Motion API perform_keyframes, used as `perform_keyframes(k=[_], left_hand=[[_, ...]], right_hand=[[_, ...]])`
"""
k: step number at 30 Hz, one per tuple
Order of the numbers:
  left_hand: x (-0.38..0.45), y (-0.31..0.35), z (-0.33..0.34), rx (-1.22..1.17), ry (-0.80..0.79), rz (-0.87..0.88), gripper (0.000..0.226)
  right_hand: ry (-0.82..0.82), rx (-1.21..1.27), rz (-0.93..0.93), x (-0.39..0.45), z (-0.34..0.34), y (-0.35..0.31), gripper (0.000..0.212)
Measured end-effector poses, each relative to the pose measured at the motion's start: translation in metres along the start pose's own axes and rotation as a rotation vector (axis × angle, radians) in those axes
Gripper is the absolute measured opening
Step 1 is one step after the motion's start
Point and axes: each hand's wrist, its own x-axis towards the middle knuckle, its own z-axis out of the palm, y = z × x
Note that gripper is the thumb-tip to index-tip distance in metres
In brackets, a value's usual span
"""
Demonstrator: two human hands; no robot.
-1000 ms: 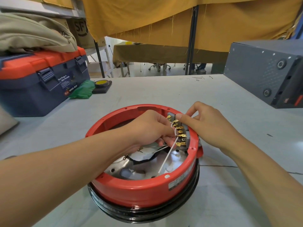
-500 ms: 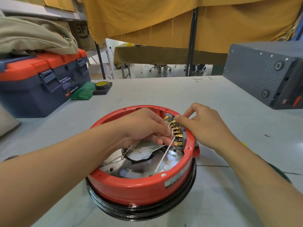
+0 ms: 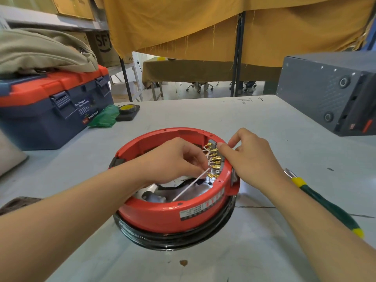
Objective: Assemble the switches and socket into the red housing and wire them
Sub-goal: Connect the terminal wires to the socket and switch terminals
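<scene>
The round red housing (image 3: 162, 215) sits on a black ring in the middle of the table. On its inner right wall a switch block (image 3: 214, 159) shows a row of brass terminals. A white wire (image 3: 191, 186) runs from those terminals down onto the shiny metal floor inside. My left hand (image 3: 175, 159) reaches into the housing and pinches the white wire next to the terminals. My right hand (image 3: 252, 159) rests over the right rim, thumb and forefinger pressing the switch block from outside.
A blue and orange toolbox (image 3: 50, 106) with a beige cloth on top stands at the left. Green plastic (image 3: 103, 117) and a tape roll (image 3: 127, 108) lie beside it. A grey metal box (image 3: 329, 90) is at the right. A green-handled screwdriver (image 3: 325, 202) lies under my right forearm.
The housing has turned slightly so its label now faces the front right. Both hands have stayed at the terminals, and the screwdriver has come into view.
</scene>
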Motion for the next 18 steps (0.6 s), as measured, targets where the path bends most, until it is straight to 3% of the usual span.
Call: perform_keyframes(k=[4, 11, 18], left_hand=[[0.0018, -0.003, 0.0012, -0.007, -0.002, 0.049, 0.005], [0.0049, -0.0043, 0.0045, 0.093, 0.04, 0.11, 0.015], [0.0045, -0.0048, 0.0043, 0.177, 0.036, 0.169, 0.017]], right_hand=[[-0.011, -0.017, 0.007, 0.0011, -0.001, 0.0, 0.029], [-0.109, -0.113, 0.04, 0.0016, -0.0063, 0.0006, 0.037], [-0.138, -0.11, 0.044, 0.0023, -0.0076, 0.0032, 0.032]])
